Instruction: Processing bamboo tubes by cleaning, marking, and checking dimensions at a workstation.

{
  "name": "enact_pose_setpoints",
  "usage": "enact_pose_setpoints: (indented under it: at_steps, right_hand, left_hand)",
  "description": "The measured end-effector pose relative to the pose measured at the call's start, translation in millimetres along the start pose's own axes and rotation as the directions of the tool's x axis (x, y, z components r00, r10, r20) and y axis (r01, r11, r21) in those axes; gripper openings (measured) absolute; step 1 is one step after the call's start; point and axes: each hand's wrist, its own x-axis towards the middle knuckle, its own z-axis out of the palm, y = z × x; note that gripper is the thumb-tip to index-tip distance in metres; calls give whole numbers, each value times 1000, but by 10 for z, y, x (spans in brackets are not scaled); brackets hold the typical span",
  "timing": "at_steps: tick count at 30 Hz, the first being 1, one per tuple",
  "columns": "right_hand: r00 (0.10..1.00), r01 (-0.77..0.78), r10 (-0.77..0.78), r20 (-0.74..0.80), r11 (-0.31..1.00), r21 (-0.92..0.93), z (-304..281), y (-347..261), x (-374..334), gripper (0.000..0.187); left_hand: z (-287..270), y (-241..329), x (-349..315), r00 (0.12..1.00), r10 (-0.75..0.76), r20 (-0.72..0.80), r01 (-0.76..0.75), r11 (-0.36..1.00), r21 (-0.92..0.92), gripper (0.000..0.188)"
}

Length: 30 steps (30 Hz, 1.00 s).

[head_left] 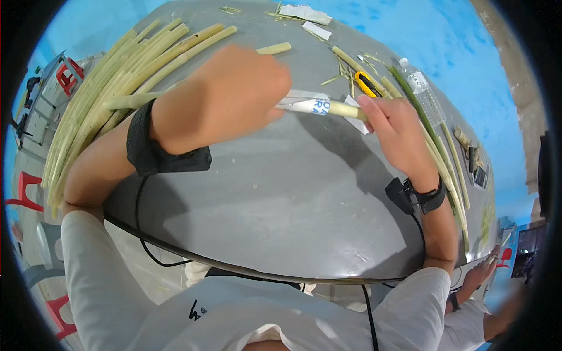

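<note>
Far L, red stools (26,192) & a grey chair (50,241) stand on the floor past the tbl edge. Next, on the grey tbl (263,205), a big bunch of pale green stalks (111,99) lies side by side, ends fanned out a bit toward the far side. L forearm reaches over the bunch's near part, w/ a black wrist strap (140,137). L hand (234,90), a bit blurred, is closed in a fist on the paper-wrapped part of the held stalk (346,110), abt mid-pic, above the tbl. White paper wrap (307,104) w/ blue print shows btwn the hands; R of it the stalk is bare. Paper scraps (304,13) lie at the far edge w/ thin slivers. R hand (401,126) grips the stalk's bare R end, thumb on top; black strap on that wrist too. Just past R hand: yellow cutter (367,85), then a dark green stalk (414,102) nr a clear plastic bottle (426,96) lying tilted. More pale stalks (461,221) run along the R side, by R forearm. Lower R, a co-worker's hand (481,271) shows at the tbl edge; can't tell what it holds.
</note>
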Motion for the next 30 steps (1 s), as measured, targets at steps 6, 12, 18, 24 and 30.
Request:
enact_pose_setpoints:
  at_steps: [6, 12, 18, 24, 30]
  right_hand:
    - [992, -112, 115, -45, 992, 63, -238, 638, 270, 55]
    - [976, -92, 107, -189, 992, 87, -208, 537, 193, 54]
    - [982, 183, -183, -36, 983, 4, -30, -212, -61, 45]
    - [973, -25, 11, -229, 998, -62, -253, 651, 250, 42]
    - [973, -27, 8, -230, 996, -80, -203, 316, 114, 38]
  left_hand:
    - [-85, 13, -54, 994, -40, -102, 35, 998, -54, 21]
    - [-46, -146, -54, 960, 38, -278, -8, 994, 107, 22]
    - [-72, 29, -24, 997, -51, 56, 48, 997, 56, 22]
    - [-38, -230, 76, 995, -75, -67, 77, 996, 35, 22]
    - [-3, -298, 87, 988, -85, -130, 96, 992, 81, 25]
